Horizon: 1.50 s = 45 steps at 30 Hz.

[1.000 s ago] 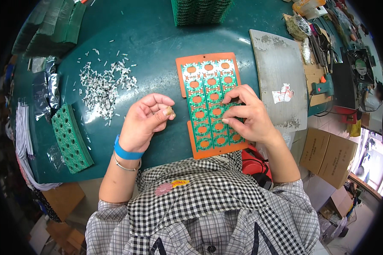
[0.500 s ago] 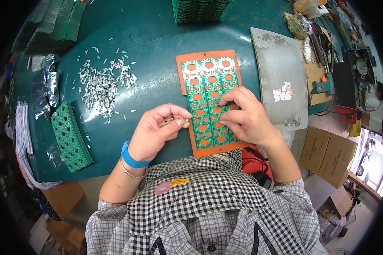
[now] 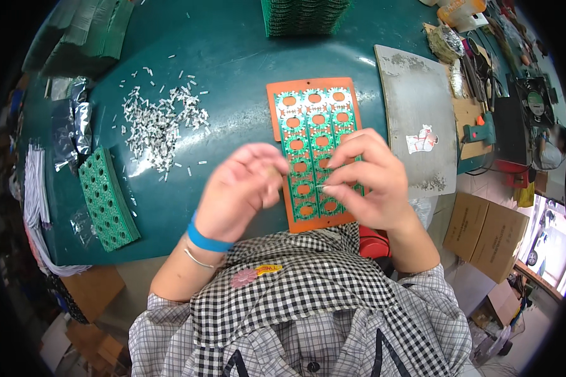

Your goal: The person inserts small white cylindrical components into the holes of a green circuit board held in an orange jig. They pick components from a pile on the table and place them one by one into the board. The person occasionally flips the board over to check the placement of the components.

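a broad, glossy dark-green surface spreads beneath the fingers, with a white streak of light beyond them. well to their right, a bright, brown-edged opening shows a pale, dark-wheeled car outside. between it and the fingers sits a brown, rectangular cardboard box; pale grey floor shows below right.

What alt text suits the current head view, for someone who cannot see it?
A person's right hand is over a green panel on an orange board, perhaps pinching a tiny piece; the left hand, blurred, is near the panel's left edge. White parts are heaped to the left; a grey plate lies to the right.
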Motion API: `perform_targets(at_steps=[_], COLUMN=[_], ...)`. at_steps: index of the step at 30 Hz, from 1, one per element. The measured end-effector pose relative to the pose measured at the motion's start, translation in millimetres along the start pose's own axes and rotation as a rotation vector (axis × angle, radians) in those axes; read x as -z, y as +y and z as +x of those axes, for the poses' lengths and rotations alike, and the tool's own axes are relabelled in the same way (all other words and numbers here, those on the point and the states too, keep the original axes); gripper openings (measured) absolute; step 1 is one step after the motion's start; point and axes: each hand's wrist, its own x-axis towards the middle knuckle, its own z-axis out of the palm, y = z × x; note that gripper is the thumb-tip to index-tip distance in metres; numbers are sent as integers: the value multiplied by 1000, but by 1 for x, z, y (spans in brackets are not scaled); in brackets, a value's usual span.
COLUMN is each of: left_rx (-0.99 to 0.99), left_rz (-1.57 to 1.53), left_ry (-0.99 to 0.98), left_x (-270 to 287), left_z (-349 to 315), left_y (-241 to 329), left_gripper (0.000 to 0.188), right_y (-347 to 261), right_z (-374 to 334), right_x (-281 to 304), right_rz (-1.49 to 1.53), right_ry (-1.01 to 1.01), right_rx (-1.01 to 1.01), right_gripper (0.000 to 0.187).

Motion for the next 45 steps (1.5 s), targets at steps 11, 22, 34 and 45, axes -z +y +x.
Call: perform_targets(at_steps=[11,22,34,45], left_rx=[-191,-205,-215,-126], left_rz=[-125,-10,457,434], left_ry=[160,124,138,81], left_x=[51,33,20,15], left_z=[-12,-10,-11,-6], left_y=[28,20,8,4], left_gripper=[25,30,27,18], right_y=[17,16,16,12], right_z=[-45,-41,-38,-33], right_x=[3,1,6,9], right_rz=[-65,-124,-128,-128], right_ry=[-187,-201,-331,-382], right_rx=[-105,-76,-74,-89], right_gripper=[13,15,16,18])
